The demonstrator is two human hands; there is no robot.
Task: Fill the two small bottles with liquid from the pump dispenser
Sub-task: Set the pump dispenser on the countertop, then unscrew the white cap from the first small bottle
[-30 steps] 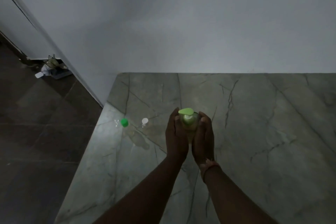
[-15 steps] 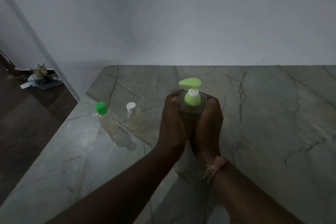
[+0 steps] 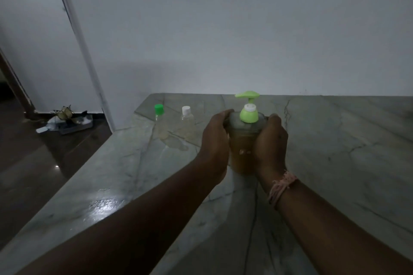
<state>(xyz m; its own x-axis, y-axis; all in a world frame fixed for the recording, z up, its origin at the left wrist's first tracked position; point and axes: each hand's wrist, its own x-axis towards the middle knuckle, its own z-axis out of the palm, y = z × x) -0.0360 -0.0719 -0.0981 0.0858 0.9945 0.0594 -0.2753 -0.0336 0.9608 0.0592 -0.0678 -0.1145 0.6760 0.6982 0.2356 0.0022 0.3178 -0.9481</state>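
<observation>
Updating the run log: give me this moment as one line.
left hand: holds pump dispenser | right hand: holds same | green-capped bottle, white-capped bottle: capped, standing on counter | filling: not begun

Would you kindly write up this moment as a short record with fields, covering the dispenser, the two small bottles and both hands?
surface: marble counter against a wall
pump dispenser: upright, green pump head, brownish liquid inside
left hand: grips the dispenser's left side
right hand: grips its right side; thread band on the wrist
green-capped bottle: upright, capped, left of the dispenser
white-capped bottle: upright, capped, between the green-capped one and the dispenser
filling: not yet begun
</observation>
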